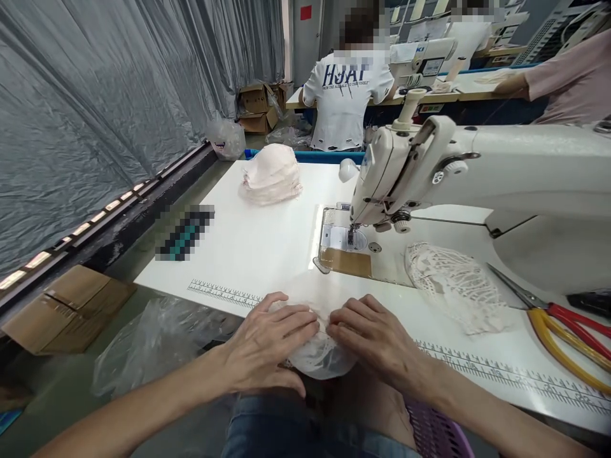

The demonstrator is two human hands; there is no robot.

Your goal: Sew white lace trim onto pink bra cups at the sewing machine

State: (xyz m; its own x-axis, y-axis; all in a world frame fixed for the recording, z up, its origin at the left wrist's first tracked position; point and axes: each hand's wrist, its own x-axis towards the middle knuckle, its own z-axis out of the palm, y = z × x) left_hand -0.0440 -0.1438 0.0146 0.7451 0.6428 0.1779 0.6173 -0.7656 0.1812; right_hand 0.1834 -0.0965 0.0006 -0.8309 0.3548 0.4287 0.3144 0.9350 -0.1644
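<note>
"What do I have under the hands?"

"From my remote seat I see sheer white fabric (319, 359) at the tabletop's (229, 235) front edge, its near part bulging over the edge above the person's lap."

"And the left grip?"

"On my feed the left hand (279, 334) lies on the fabric's left side, fingers laid across it, thumb standing apart from them."

"The right?"

"The right hand (370, 331) has its fingers bunched together on the fabric's other side, fingertips just beside the left ones. I can't see its thumb, so I can't tell whether that grip is clamped on the cloth or only resting on it."

"Where does the fabric sit against the sewing machine (429, 168)?"

"I have it nearer the person than the needle plate (337, 236), apart from the needle."

"What else lies around it?"

"To my right, a crumpled lace piece (453, 286) beside the machine's bed, then scissors (541, 308) with red and yellow handles, blades pointing toward the lace. At the far left, a pale pink cloth pile (272, 175). A ruler scale (224, 292) runs along the front edge, and I see a purple basket (436, 429) below."

"Anyone near?"

"Beyond the tabletop I see a co-worker in a printed white shirt (338, 95), back to us."
</note>
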